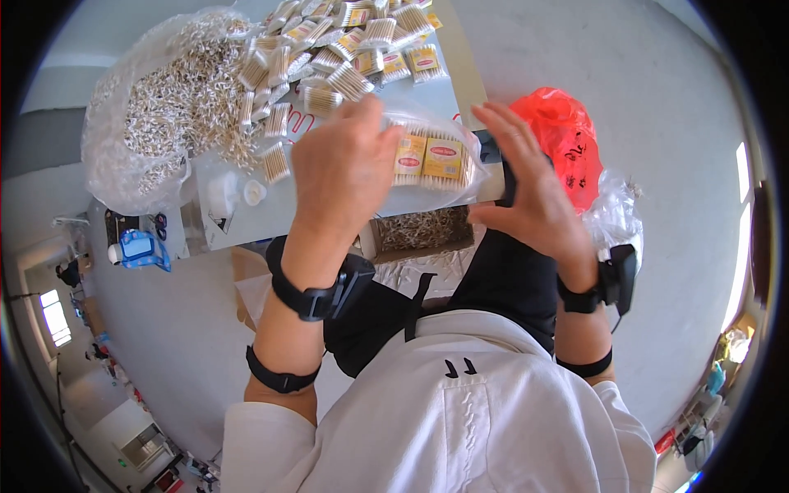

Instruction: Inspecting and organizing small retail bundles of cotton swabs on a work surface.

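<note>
A clear plastic bag [471, 182] lies at the near edge of the worktop [308, 205], with yellow-labelled cotton swab packs [444, 158] standing side by side in it. The left hand [341, 160] is curled at the bag's left end; whether it pinches the film is hidden. The right hand [532, 185] is spread beside the other end, thumb and fingers apart, apparently gripping nothing. The hands are apart, with the bag between them.

This bag looks filled, though whether it is sealed I cannot tell. Much seems left: a heap of small swab packs [349, 82] lies loose beyond it, and a large translucent sack [103, 164] of unpacked swabs [185, 94] sits to the left.
</note>
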Demonstrator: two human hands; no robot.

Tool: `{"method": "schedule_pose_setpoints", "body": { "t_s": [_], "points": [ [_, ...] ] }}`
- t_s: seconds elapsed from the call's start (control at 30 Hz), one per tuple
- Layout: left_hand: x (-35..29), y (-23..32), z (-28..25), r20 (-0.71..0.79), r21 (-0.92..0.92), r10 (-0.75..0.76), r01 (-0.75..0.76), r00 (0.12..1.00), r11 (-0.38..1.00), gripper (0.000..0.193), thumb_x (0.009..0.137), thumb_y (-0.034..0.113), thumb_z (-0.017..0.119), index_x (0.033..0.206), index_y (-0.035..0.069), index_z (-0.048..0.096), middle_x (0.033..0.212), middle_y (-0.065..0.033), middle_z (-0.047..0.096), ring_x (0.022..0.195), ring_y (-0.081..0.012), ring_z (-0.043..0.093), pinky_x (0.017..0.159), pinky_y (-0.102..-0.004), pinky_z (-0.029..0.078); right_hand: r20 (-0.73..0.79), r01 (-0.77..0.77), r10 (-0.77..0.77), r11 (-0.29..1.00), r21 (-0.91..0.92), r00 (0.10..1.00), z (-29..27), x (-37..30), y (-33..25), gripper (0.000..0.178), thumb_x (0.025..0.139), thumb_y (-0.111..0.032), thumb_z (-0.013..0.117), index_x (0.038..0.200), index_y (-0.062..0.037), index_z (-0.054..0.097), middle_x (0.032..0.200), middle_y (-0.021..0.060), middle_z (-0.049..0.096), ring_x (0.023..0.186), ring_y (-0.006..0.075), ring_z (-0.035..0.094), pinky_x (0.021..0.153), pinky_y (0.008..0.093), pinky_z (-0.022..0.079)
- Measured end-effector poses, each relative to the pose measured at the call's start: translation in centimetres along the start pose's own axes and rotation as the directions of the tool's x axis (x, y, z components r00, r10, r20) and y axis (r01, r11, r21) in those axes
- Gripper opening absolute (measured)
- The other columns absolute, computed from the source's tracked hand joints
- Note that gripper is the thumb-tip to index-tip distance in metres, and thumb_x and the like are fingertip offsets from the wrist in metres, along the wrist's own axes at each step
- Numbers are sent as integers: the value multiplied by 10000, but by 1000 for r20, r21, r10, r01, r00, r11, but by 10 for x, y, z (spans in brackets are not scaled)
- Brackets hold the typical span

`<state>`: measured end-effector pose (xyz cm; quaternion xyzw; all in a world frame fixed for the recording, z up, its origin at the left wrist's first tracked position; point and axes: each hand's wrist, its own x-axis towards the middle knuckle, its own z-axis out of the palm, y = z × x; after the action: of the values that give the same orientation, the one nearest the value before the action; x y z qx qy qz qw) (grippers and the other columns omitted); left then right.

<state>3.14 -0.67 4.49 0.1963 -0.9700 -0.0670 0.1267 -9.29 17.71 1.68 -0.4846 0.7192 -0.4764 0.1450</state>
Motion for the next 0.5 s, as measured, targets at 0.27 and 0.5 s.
{"method": "schedule_pose_setpoints", "body": {
  "t_s": [0.27, 0.5],
  "points": [
    [-25, -48, 22, 157, -682, -400, 392, 903, 617, 298, 704, 115, 704, 939, -23, 587, 657, -106, 581, 583, -200, 572, 572, -325, 467, 357, 233, -185, 968, -93, 915, -5, 49, -64, 338, 737, 93, 622, 1059, -7, 635, 1059, 141, 611, 833, 306, 626, 753, 350, 495],
    [-4, -27, 6, -39, -679, -264, 169, 964, 715, 93, 728, 12, 567, 817, -13, 581, 667, -212, 604, 637, -358, 615, 591, -410, 476, 533, 444, -184, 795, -413, 826, 45, 78, -24, 316, 734, 37, 658, 1042, 1, 598, 988, 160, 610, 923, 350, 622, 789, 400, 503]
  ]
}}
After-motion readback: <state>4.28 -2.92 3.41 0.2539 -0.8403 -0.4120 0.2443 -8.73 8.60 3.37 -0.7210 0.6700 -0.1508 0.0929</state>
